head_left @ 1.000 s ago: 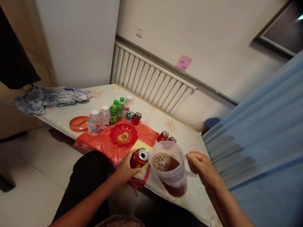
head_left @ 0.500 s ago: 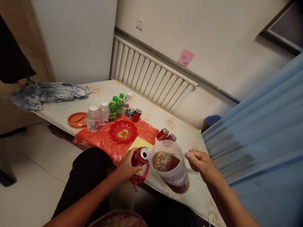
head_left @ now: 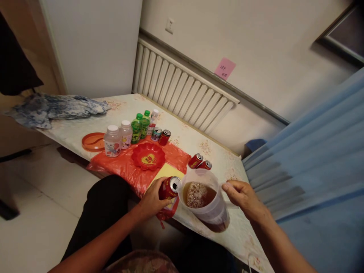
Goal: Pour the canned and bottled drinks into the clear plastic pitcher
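My left hand (head_left: 155, 199) is wrapped round a red can (head_left: 168, 189), its opened top tilted toward the pitcher's rim. My right hand (head_left: 239, 195) grips the handle of a clear plastic pitcher (head_left: 212, 218), which leans toward the can. Brown liquid (head_left: 200, 195) with foam bubbles lies inside the pitcher. Just behind the pitcher are two more red cans, one (head_left: 195, 161) beside the other (head_left: 206, 165). Under the left hand's can lies a yellow sheet (head_left: 167, 172), partly hidden. No stream between can and pitcher can be made out.
On the table (head_left: 216, 151) a red scalloped plate (head_left: 148, 156) sits on red plastic (head_left: 113, 165). Behind it stand white-capped jars (head_left: 113, 142), green bottles (head_left: 137, 129) and cans (head_left: 164, 137). An orange tray (head_left: 93, 141) and patterned cloth (head_left: 65, 108) are left; blue curtain (head_left: 307, 170) right.
The view has shifted slightly. Both hands keep their holds, and the can and pitcher stay nearly in place.
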`<state>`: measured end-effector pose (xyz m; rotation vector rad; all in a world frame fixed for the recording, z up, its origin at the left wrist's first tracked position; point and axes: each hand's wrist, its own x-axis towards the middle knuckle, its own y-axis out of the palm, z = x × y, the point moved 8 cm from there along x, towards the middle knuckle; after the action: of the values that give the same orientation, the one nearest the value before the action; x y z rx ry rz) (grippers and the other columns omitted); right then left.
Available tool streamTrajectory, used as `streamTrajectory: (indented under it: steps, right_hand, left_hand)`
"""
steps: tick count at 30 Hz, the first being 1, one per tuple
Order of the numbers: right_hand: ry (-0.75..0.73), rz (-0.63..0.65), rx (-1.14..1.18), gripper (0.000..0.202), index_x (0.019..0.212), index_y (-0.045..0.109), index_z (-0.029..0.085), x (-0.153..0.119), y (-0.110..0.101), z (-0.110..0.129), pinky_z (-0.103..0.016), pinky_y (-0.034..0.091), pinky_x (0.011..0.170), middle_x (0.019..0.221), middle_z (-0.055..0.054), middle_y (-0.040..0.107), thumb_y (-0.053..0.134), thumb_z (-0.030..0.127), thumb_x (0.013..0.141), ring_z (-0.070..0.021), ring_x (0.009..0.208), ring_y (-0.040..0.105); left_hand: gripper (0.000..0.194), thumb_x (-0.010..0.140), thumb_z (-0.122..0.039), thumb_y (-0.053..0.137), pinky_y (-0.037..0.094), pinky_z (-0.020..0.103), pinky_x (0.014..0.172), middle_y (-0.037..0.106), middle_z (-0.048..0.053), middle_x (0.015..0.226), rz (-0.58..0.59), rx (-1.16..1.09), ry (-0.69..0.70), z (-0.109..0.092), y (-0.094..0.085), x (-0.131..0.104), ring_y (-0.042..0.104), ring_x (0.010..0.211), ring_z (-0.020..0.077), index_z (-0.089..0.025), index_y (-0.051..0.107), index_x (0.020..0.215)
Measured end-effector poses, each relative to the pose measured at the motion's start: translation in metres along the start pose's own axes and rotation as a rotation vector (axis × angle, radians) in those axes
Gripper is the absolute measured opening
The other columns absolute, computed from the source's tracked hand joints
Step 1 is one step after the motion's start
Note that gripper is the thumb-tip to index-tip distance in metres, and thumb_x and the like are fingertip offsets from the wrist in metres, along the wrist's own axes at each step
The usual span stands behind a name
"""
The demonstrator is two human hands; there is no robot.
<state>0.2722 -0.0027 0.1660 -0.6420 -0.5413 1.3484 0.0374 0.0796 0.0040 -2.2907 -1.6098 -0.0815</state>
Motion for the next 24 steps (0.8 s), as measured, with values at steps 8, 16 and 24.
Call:
streamTrajectory:
  steps: [8,16,24]
  right_hand:
    - [0.008,0.001,-0.049,0.052,0.051,0.037,0.021,0.0016,0.0006,0.0005,-0.023,0.02,0.045,0.053,0.005,0.027,0.06,0.06,0.076,-0.0091,0.051,0.024]
    - [0.015,0.017,-0.079,0.052,0.05,0.037,0.021,0.0032,0.0016,0.0078,-0.023,0.02,0.045,0.053,0.005,0.028,0.06,0.061,0.074,-0.0093,0.051,0.025]
    - [0.013,0.025,-0.118,0.051,0.051,0.036,0.021,0.0051,0.0029,0.0084,-0.024,0.021,0.046,0.054,0.005,0.028,0.057,0.061,0.075,-0.0096,0.051,0.025]
  left_hand:
    - [0.065,0.062,-0.026,0.073,0.042,0.048,0.104,0.061,0.011,0.126,0.0,0.006,0.006,0.0007,-0.0006,-0.0005,0.056,0.117,0.0304,-0.019,0.052,0.124]
    - [0.066,0.064,-0.026,0.073,0.041,0.048,0.105,0.06,0.011,0.126,0.003,-0.005,0.007,0.0034,0.001,-0.0015,0.055,0.118,0.03,-0.02,0.052,0.126]
    - [0.065,0.064,-0.025,0.072,0.042,0.047,0.105,0.06,0.011,0.126,0.009,-0.006,0.01,0.0063,0.0011,-0.0016,0.055,0.118,0.0298,-0.02,0.052,0.126]
